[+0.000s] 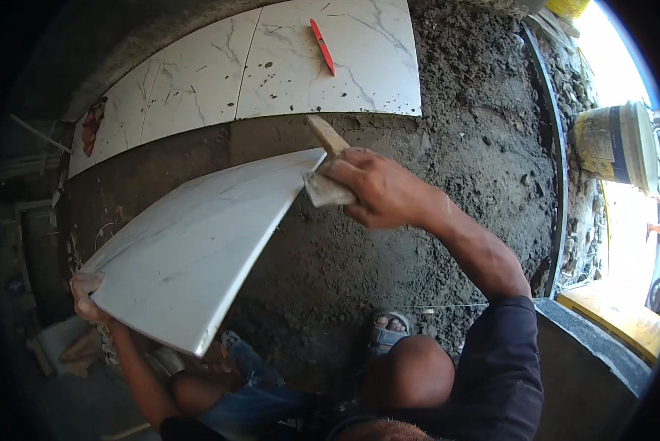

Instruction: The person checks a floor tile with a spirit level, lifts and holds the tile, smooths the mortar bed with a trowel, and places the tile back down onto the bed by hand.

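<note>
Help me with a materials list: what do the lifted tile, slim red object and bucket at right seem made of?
Lifted tile: probably glazed ceramic or porcelain, from its smooth, white, grey-veined face and thin, pale edge; stone is possible.
Slim red object: perhaps plastic, smooth and evenly bright; painted metal is possible.
Bucket: likely plastic, dull and stained, with a moulded-looking rim.

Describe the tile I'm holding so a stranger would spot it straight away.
Start at the row of laid tiles, flat across the picture's top. Below it, left of the right hand, is a white, grey-veined tile. Unlike the laid ones, it slants, the left hand gripping its near left corner.
</note>
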Demonstrator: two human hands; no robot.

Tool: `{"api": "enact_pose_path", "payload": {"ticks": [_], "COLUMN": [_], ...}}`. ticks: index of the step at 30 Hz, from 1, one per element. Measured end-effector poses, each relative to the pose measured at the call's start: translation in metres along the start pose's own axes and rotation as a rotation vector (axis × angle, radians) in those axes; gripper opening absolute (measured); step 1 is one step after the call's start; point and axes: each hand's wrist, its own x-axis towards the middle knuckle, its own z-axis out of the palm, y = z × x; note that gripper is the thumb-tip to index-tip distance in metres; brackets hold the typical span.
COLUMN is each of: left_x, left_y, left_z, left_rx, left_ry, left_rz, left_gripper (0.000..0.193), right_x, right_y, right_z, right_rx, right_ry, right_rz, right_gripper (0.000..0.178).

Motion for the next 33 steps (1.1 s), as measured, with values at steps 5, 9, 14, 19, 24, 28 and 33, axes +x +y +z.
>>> {"api": "enact_pose_path", "payload": {"ticks": [5, 9, 14, 19, 24, 28, 33], "left_x": [-0.022, -0.032, -0.04, -0.045, -0.053, -0.053, -0.056], "left_y": [0.008, 0.017, 0.024, 0.028, 0.018, 0.032, 0.018], "left_z": [0.005, -0.015, -0.011, -0.02, -0.022, -0.024, -0.026], "left_rx": [-0.146, -0.134, -0.06, -0.065, -0.074, -0.052, -0.109], "left_ry": [-0.033, -0.082, -0.147, -0.152, -0.18, -0.176, -0.241], "left_rz": [0.007, 0.022, 0.05, 0.089, 0.098, 0.102, 0.113], "left_gripper": [0.066, 0.066, 0.066, 0.068, 0.068, 0.068, 0.068], "right_x": [0.021, 0.033, 0.06, 0.077, 0.099, 0.1, 0.115], "right_y": [0.054, -0.014, 0.04, -0.003, 0.006, -0.021, -0.006], "right_z": [0.02, -0.001, 0.031, 0.028, 0.059, 0.056, 0.087], "right_rx": [0.016, 0.079, -0.001, 0.031, 0.003, 0.042, -0.067], "right_ry": [-0.208, -0.12, -0.357, -0.332, -0.446, -0.231, -0.426], "right_rz": [0.261, 0.075, 0.388, 0.223, 0.269, 0.014, 0.231], "right_gripper": [0.042, 0.048, 0.047, 0.044, 0.037, 0.034, 0.038]}}
